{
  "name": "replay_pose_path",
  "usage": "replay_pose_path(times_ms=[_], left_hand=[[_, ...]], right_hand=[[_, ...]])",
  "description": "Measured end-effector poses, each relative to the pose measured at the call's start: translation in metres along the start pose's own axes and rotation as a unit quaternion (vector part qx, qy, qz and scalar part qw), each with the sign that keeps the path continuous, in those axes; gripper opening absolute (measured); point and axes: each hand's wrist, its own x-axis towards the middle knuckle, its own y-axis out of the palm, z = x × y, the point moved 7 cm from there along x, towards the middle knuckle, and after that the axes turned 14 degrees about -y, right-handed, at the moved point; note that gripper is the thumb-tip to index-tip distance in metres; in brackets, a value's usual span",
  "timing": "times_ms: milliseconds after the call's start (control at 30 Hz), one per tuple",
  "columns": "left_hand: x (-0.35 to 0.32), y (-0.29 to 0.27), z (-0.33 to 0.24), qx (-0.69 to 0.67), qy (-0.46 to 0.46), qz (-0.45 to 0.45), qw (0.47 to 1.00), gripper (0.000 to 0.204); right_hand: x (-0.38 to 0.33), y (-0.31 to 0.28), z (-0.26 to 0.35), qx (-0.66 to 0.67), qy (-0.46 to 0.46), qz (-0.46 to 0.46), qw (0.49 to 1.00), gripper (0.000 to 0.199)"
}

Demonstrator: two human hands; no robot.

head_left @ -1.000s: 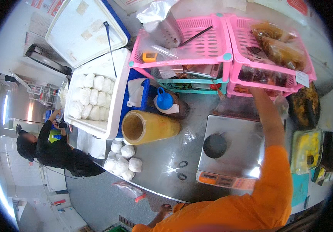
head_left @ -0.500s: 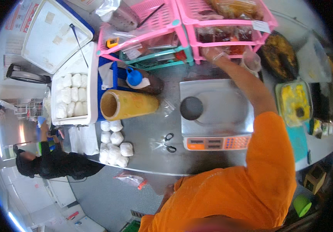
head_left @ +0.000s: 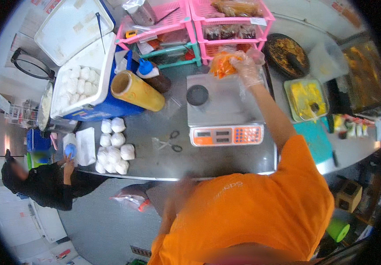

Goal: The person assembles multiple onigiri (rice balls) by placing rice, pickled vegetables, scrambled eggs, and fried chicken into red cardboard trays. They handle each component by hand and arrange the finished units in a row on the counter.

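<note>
My right hand (head_left: 246, 70), in a clear plastic glove, grips a clear plastic bag of orange shreds (head_left: 222, 64) beyond the scale's far edge, in front of the pink rack. Below it lies the flat-topped digital scale (head_left: 230, 110), with a dark round lid-like piece (head_left: 197, 95) on its plate. My left hand (head_left: 182, 187) hangs low by the table's near edge, smeared by motion, so its fingers cannot be made out. Black-handled scissors (head_left: 171, 143) lie left of the scale. Further left sit several white wrapped balls (head_left: 113, 150).
A big yellow film roll (head_left: 139, 92) stands beside the open cool box (head_left: 104, 106) of white bundles. Pink stacked baskets (head_left: 230, 42) line the back. At right are a dark pan (head_left: 286, 55) and a yellow-filled tub (head_left: 306, 100). A person in black (head_left: 44, 185) works at left.
My right hand has come out of the pink rack's lower basket with the bag of orange shreds and moved nearer. My left arm has shifted forward. The view has tilted slightly.
</note>
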Motion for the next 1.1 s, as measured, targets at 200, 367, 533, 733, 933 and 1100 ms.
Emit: replay_pose_path(times_ms=[200, 367, 533, 733, 933, 1100], left_hand=[[-0.096, -0.086, -0.287, -0.142, 0.378, -0.117, 0.907, 0.029], [-0.210, -0.028, -0.420, -0.098, 0.562, -0.203, 0.796, 0.030], [-0.264, 0.121, -0.481, -0.052, 0.654, -0.073, 0.751, 0.027], [-0.296, 0.308, -0.510, -0.090, 0.619, 0.032, 0.780, 0.016], [-0.258, 0.431, -0.564, -0.193, 0.367, 0.242, 0.877, 0.014], [-0.203, 0.480, -0.625, -0.264, 0.244, 0.281, 0.890, 0.017]], right_hand=[[-0.097, 0.021, 0.104, 0.578, 0.115, -0.102, 0.802, 0.042], [-0.188, -0.041, 0.200, 0.551, 0.069, -0.149, 0.818, 0.042], [-0.282, -0.157, 0.280, 0.581, 0.045, -0.159, 0.797, 0.041], [-0.423, -0.323, 0.342, 0.371, 0.044, -0.348, 0.860, 0.037], [-0.510, -0.455, 0.364, 0.342, 0.019, -0.478, 0.809, 0.043], [-0.522, -0.543, 0.355, 0.374, -0.048, -0.519, 0.768, 0.047]])
